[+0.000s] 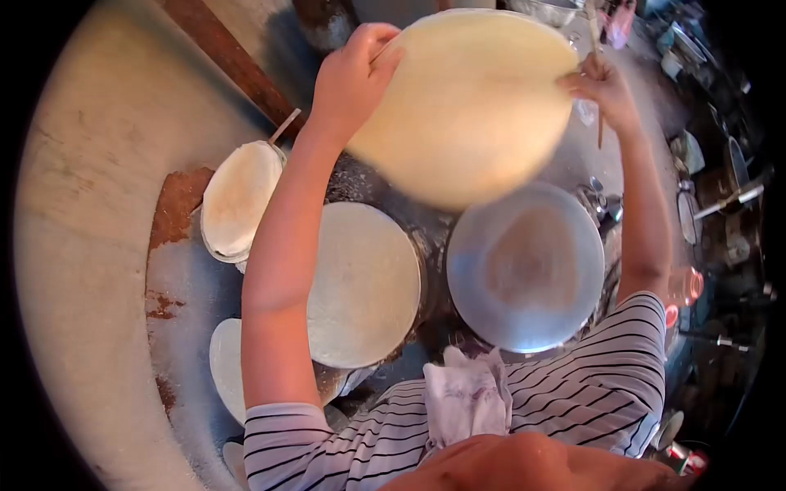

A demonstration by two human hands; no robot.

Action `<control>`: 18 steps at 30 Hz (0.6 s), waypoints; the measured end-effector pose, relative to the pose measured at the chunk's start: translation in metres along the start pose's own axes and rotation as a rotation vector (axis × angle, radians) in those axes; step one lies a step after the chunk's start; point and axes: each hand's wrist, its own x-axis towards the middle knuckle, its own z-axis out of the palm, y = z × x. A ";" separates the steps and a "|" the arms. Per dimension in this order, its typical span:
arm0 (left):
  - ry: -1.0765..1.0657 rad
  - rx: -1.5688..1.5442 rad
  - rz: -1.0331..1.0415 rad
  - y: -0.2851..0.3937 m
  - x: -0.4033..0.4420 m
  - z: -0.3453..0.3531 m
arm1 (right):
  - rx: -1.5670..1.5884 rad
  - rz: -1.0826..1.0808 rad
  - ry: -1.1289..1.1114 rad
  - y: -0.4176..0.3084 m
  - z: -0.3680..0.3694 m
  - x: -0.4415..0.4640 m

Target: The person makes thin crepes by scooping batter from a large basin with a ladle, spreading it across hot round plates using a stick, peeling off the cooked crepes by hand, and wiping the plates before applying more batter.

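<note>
Between my two hands hangs a large, thin, round flatbread (467, 106), pale yellow and blurred along its lower edge. My left hand (360, 78) is closed on its left rim, with the thumb over the top. At the opposite rim, my right hand (602, 86) pinches the sheet. A thin wooden stick (595, 29) passes through or behind my right hand; I cannot tell whether it is gripped. Below the flatbread sits a round metal griddle (528, 270) with a brownish middle. Left of that, another round griddle (360, 286) has a pale, smooth surface.
Beside my left forearm is a smaller round pan (241, 200) with a pale brownish layer and a stick. A pale disc (228, 364) lies partly under my left arm. Pots and utensils crowd the right side, near a reddish clear jar (686, 286). A metal bowl (548, 11) stands at the top.
</note>
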 end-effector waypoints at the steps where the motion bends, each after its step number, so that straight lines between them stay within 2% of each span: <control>1: 0.007 0.010 0.032 -0.011 0.013 0.002 | -0.027 -0.039 0.003 -0.002 -0.002 0.018; 2: -0.033 0.055 0.025 -0.024 0.017 0.011 | 0.171 0.004 0.039 -0.002 0.003 0.024; 3: -0.077 0.095 0.012 -0.039 0.013 0.027 | 0.209 0.035 0.072 0.021 0.010 0.030; 5: 0.015 0.208 0.216 -0.111 -0.009 0.089 | 0.263 0.038 0.157 0.092 0.029 0.054; 6: -0.022 0.283 0.220 -0.140 -0.018 0.116 | 0.271 0.091 0.177 0.127 0.042 0.064; 7: -0.045 0.231 0.180 -0.165 -0.029 0.140 | 0.284 0.145 0.199 0.163 0.057 0.070; 8: -0.107 0.252 0.043 -0.190 -0.045 0.165 | 0.169 0.238 0.260 0.185 0.076 0.074; 9: -0.078 0.299 0.019 -0.219 -0.059 0.196 | 0.056 0.327 0.325 0.204 0.090 0.077; 11: -0.171 0.309 -0.011 -0.236 -0.074 0.214 | 0.101 0.284 0.282 0.256 0.102 0.075; 13: -0.205 0.233 0.008 -0.233 -0.088 0.218 | 0.001 0.299 0.264 0.251 0.105 0.070; 17: -0.485 0.198 -0.289 -0.210 -0.076 0.197 | -0.023 0.333 0.233 0.260 0.106 0.063; 18: -0.402 0.234 -0.194 -0.200 -0.077 0.190 | -0.031 0.331 0.226 0.255 0.102 0.057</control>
